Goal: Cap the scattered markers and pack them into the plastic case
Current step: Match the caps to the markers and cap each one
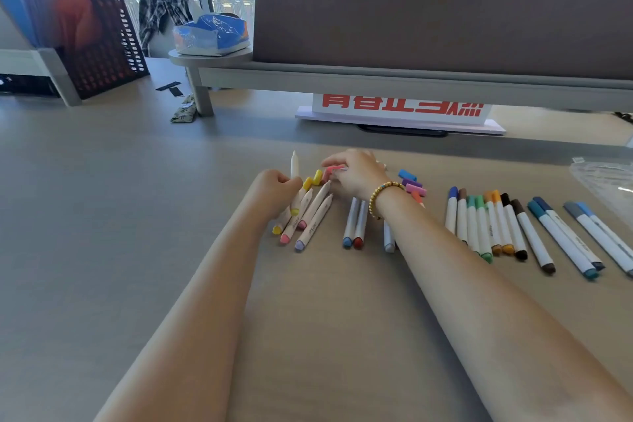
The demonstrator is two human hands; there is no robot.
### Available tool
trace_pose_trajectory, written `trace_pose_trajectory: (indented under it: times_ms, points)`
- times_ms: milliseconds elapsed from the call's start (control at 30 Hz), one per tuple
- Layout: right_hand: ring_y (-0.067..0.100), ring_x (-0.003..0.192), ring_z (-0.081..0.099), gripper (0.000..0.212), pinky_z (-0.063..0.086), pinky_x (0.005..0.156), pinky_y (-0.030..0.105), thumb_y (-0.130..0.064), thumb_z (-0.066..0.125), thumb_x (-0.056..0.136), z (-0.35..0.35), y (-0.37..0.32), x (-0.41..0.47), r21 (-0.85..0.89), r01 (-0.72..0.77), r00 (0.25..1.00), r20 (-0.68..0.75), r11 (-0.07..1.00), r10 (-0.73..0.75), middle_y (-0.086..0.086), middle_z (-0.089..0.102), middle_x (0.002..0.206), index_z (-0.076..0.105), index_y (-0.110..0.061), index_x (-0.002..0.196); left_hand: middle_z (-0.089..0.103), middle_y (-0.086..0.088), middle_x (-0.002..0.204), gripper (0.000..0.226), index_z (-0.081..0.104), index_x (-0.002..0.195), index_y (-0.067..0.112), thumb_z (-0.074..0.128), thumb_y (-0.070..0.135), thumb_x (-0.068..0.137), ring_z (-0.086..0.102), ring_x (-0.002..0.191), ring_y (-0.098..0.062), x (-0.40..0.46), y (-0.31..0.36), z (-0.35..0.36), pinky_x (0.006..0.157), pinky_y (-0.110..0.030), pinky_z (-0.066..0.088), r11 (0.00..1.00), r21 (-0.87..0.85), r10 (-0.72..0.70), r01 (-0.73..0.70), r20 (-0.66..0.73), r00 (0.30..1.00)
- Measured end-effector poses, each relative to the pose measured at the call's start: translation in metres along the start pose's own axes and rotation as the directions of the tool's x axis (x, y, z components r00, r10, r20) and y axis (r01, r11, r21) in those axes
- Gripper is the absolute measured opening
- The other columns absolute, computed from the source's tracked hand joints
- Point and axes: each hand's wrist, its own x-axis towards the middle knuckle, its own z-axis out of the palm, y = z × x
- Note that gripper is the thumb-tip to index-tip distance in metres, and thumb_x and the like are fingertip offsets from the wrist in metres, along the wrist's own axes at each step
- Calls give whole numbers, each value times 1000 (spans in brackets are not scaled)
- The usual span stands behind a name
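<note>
My left hand [274,187] grips an uncapped white marker [294,164] upright, tip pointing up, yellow end at the bottom. My right hand [356,173] pinches a pink cap [334,168] just right of that marker. Several uncapped markers [311,216] lie on the desk under and between my hands. Loose yellow caps [312,181] lie beside them. More loose caps [412,185], blue, purple, pink and orange, lie right of my right wrist. A row of capped markers [496,223] lies further right. The clear plastic case [606,181] lies at the right edge.
A low shelf with a grey partition [411,75] runs across the back. Under it stands a white sign with red characters [400,110]. A black mesh basket [106,44] and a small patterned pouch [185,110] are at the back left.
</note>
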Motion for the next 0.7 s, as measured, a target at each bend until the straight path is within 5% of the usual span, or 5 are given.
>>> trace_pose_trajectory:
  times_ms: [200,433,700]
  points:
    - [22,124,37,34,25,95,39,-20,38,98,14,-10,11,-284,109,986,155,953,-66,-5,55,131,60,-35,120,40,-5,62,24,45,67,14,48,24,89,36,53,-20,11,-12,1,55,-26,31,993,-107,-38,40,28,999]
    - [24,122,40,29,27,101,38,-19,47,96,1,-13,8,-438,157,982,160,885,-95,1,57,125,61,-28,120,40,-3,60,17,52,80,14,47,28,89,34,47,-17,10,-13,3,49,-23,28,995,-75,-57,62,58,997]
    - [26,110,46,18,32,94,37,-18,50,94,-1,-23,4,-693,274,961,167,667,-221,6,60,113,61,-15,108,48,-8,75,18,56,84,15,47,29,90,36,52,-18,8,-15,4,51,-24,28,991,-123,-40,46,50,998]
